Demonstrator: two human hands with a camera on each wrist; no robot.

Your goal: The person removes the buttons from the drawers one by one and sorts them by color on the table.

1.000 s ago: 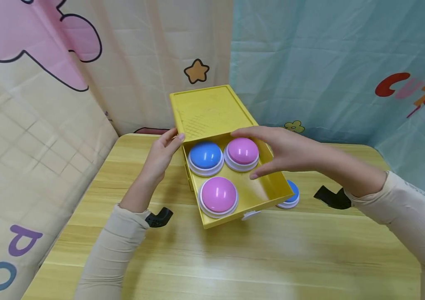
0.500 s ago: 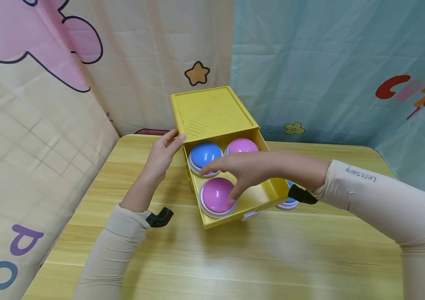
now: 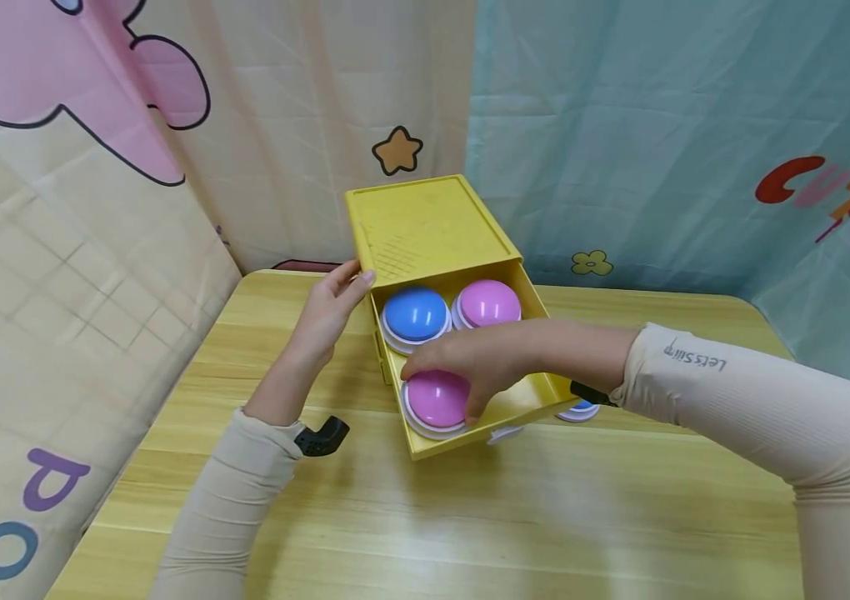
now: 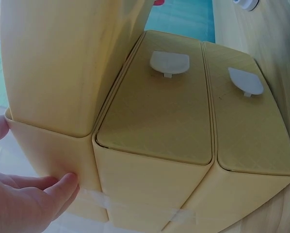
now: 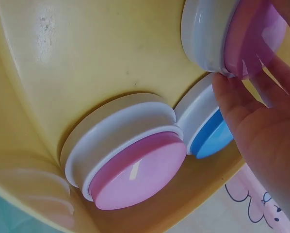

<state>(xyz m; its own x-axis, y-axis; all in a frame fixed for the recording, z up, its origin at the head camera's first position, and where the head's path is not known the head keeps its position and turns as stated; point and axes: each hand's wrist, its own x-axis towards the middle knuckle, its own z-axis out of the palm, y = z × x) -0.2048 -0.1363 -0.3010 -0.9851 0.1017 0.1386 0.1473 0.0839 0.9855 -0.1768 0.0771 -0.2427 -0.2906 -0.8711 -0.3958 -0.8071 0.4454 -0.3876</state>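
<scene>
A yellow drawer cabinet (image 3: 432,225) stands on the table with its top drawer (image 3: 518,398) pulled out. My left hand (image 3: 323,312) holds the cabinet's front left corner, thumb at the top edge and fingers against the side wall. Inside the drawer, my right hand (image 3: 477,358) grips the front pink dome button (image 3: 436,398), which has a white base. Its thumb is at the near right side, the fingers over the far side. Behind sit a blue dome button (image 3: 416,315) and another pink dome button (image 3: 490,302), both on white bases.
Two closed drawers with white pulls (image 4: 169,63) lie below the open one. Right of the drawer, a blue button (image 3: 578,411) on the wooden table (image 3: 470,517) is partly hidden. A printed curtain (image 3: 605,150) hangs behind and at the sides.
My right hand has moved left and down from the drawer's right side onto the front pink button, its fingers closing round it. My left hand has stayed on the cabinet corner.
</scene>
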